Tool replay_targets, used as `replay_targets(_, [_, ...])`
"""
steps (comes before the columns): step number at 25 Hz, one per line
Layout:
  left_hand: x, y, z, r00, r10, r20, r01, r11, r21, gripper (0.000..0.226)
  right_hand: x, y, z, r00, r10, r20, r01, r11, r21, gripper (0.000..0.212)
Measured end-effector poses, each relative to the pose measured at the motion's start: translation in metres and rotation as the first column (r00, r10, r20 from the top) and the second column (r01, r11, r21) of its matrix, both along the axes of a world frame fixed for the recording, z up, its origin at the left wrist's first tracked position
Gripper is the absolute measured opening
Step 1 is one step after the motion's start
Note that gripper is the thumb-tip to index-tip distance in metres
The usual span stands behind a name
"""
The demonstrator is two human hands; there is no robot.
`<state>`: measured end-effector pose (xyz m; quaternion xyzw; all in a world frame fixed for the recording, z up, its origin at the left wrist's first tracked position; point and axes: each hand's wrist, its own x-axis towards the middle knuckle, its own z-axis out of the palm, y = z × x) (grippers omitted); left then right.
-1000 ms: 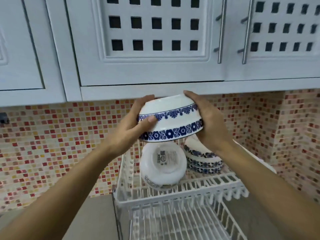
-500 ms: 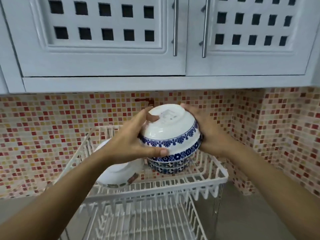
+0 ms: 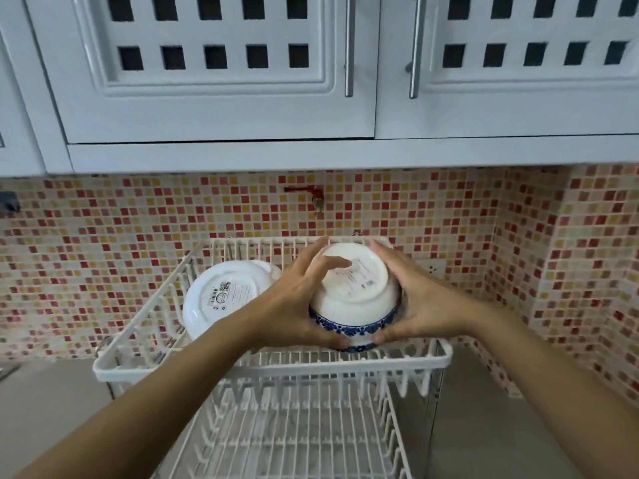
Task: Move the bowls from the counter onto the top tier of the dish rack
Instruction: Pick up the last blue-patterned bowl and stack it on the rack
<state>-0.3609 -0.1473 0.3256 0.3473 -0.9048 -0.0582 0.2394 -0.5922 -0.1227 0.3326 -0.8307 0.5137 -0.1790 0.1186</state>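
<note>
An upside-down white bowl with blue flower bands (image 3: pixel 356 288) sits low in the right part of the white wire dish rack's top tier (image 3: pixel 273 366), over other bowls that it hides. My left hand (image 3: pixel 297 305) grips its left side and my right hand (image 3: pixel 415 302) its right side. A second white bowl (image 3: pixel 221 299) leans tilted on its side in the left part of the same tier, its labelled base facing me.
The rack's lower tier (image 3: pixel 294 437) holds nothing that I can see. Grey counter (image 3: pixel 484 426) lies on both sides of the rack. White wall cupboards (image 3: pixel 221 81) hang close overhead. A mosaic tile wall (image 3: pixel 103 236) backs the rack and turns a corner at right.
Both hands have lowered the blue-banded bowl, turned base up, down onto the stacked bowls in the top tier. The view has shifted so the rack sits lower and more central.
</note>
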Motion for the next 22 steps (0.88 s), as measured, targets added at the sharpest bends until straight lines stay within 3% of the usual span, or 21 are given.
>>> replay_targets(5, [-0.004,-0.006,-0.016,0.979,0.108,0.176,-0.078,0.983,-0.169,0.107,0.005,-0.005,-0.009,0.994,-0.076,-0.081,0.072,0.996,-0.058,0.143])
replay_targets(13, [-0.007,-0.007,-0.016,0.970,0.120,0.211,-0.102,0.990,-0.095,0.127,0.007,-0.010,-0.015,0.993,-0.056,-0.099,0.048,0.995,-0.084,0.141])
replay_targets(17, [0.001,0.001,-0.005,0.984,0.102,0.144,-0.113,0.991,0.071,0.120,0.006,-0.012,-0.017,0.994,-0.059,-0.089,0.055,0.998,-0.043,0.143])
replay_targets(22, [0.050,0.005,0.027,0.932,0.319,0.172,-0.320,0.947,-0.025,0.093,0.009,-0.013,-0.013,0.991,-0.050,-0.122,0.050,0.999,-0.008,0.145])
